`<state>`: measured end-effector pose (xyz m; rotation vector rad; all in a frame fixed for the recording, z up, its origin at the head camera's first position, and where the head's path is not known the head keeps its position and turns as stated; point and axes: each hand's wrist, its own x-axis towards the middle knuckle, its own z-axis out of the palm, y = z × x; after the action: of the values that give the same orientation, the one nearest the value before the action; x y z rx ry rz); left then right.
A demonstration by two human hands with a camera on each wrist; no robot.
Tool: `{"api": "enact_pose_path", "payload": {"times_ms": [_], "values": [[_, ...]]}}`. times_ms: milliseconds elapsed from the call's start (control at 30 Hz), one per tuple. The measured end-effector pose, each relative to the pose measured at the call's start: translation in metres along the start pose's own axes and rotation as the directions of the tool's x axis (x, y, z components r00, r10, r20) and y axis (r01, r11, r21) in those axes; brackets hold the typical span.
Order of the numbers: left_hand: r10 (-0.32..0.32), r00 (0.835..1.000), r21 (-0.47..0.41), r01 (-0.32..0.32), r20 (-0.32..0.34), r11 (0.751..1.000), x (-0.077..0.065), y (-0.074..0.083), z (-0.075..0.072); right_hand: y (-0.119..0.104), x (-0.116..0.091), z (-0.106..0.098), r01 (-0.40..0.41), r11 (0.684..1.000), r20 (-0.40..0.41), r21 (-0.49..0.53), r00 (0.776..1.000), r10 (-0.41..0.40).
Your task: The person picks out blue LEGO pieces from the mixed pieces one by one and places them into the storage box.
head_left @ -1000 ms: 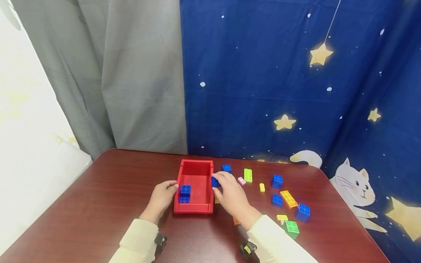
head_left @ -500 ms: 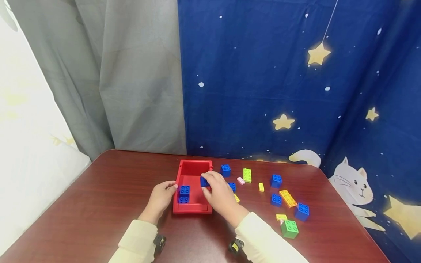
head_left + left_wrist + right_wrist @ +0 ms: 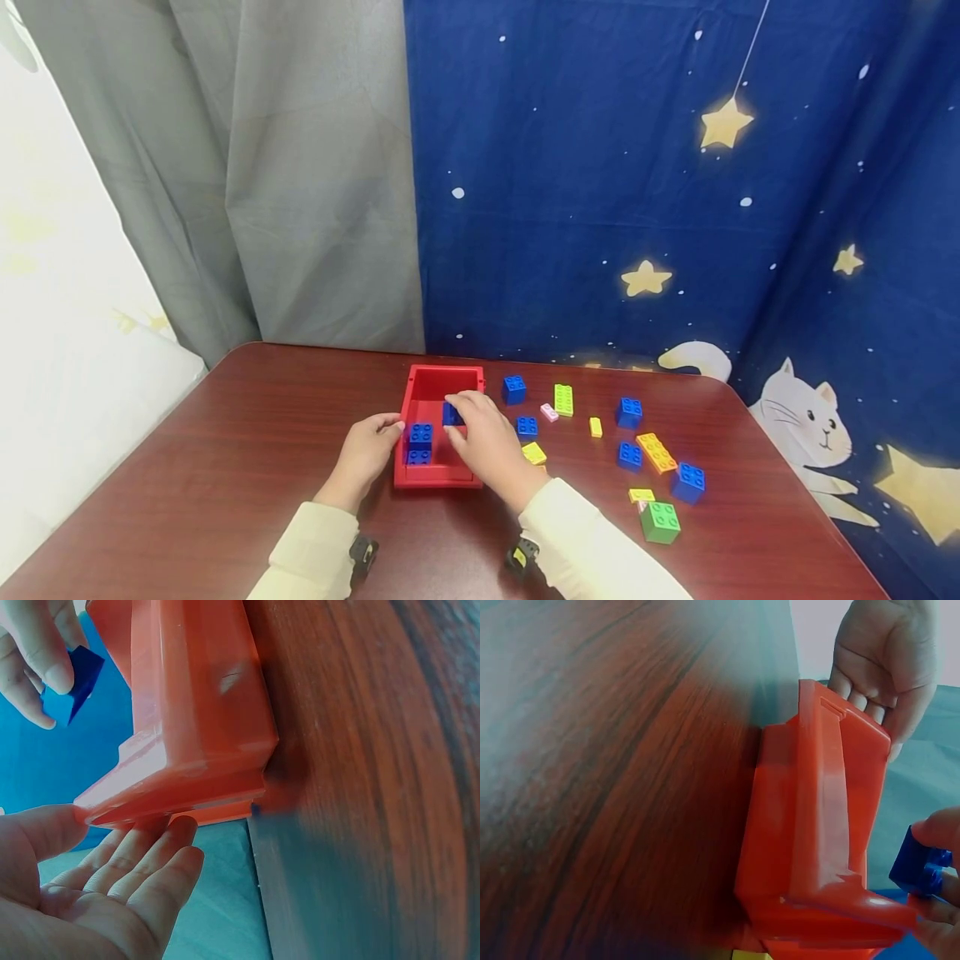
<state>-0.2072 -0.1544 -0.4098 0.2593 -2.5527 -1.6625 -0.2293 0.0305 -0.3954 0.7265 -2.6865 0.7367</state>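
A red box point(image 3: 437, 477) stands on the table, its top uncovered. My left hand point(image 3: 367, 454) holds its left side, and the left wrist view shows the thumb point(image 3: 52, 829) at the rim and the other fingers against the outer wall. Between thumb and fingertips, my right hand point(image 3: 486, 437) pinches a blue building brick point(image 3: 451, 414) above the box's interior. That blue brick point(image 3: 913, 866) also appears at the right of the right wrist view, raised off the rim. Inside the box, blue bricks point(image 3: 421, 436) sit in the near left corner; whether they are joined I cannot tell.
Right of the box lie several loose bricks, among them a blue one point(image 3: 514, 389), a lime one point(image 3: 564, 400), a pink one point(image 3: 549, 412) and a yellow one point(image 3: 534, 453). Farther right are an orange brick point(image 3: 657, 453) and a big green brick point(image 3: 661, 522).
My right hand has moved left with the blue brick, from beside the box's right wall to over its inside. Bricks it covered now show. The left hand stays at the box.
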Motion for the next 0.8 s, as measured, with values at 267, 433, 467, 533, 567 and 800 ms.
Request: {"api": "enact_pose_path", "payload": {"times_ms": [267, 433, 467, 533, 567, 800], "values": [[-0.008, 1.0, -0.009, 0.008, 0.005, 1.0, -0.001, 0.001, 0.0, -0.001, 0.004, 0.004, -0.019, 1.0, 0.022, -0.007, 1.0, 0.019], [-0.011, 1.0, -0.012, 0.011, -0.004, 1.0, 0.0, 0.0, 0.001, 0.0, 0.006, 0.005, -0.011, 1.0, 0.037, -0.028, 0.999, 0.012], [-0.01, 1.0, -0.014, 0.01, -0.006, 1.0, 0.0, 0.001, 0.001, 0.0, 0.007, 0.006, -0.008, 0.999, 0.04, -0.034, 0.999, 0.009], [-0.009, 1.0, -0.013, 0.009, -0.007, 1.0, 0.0, 0.0, 0.001, 0.0, 0.009, 0.006, -0.004, 0.999, 0.042, -0.043, 0.999, 0.006], [-0.011, 1.0, -0.012, 0.011, -0.006, 1.0, -0.001, 0.0, 0.001, 0.0, 0.01, 0.007, -0.005, 0.999, 0.044, -0.044, 0.999, 0.007], [-0.012, 1.0, -0.006, 0.012, -0.008, 1.0, -0.001, 0.0, 0.001, -0.002, 0.015, 0.007, -0.025, 0.999, 0.069, -0.033, 0.997, 0.028]]}}
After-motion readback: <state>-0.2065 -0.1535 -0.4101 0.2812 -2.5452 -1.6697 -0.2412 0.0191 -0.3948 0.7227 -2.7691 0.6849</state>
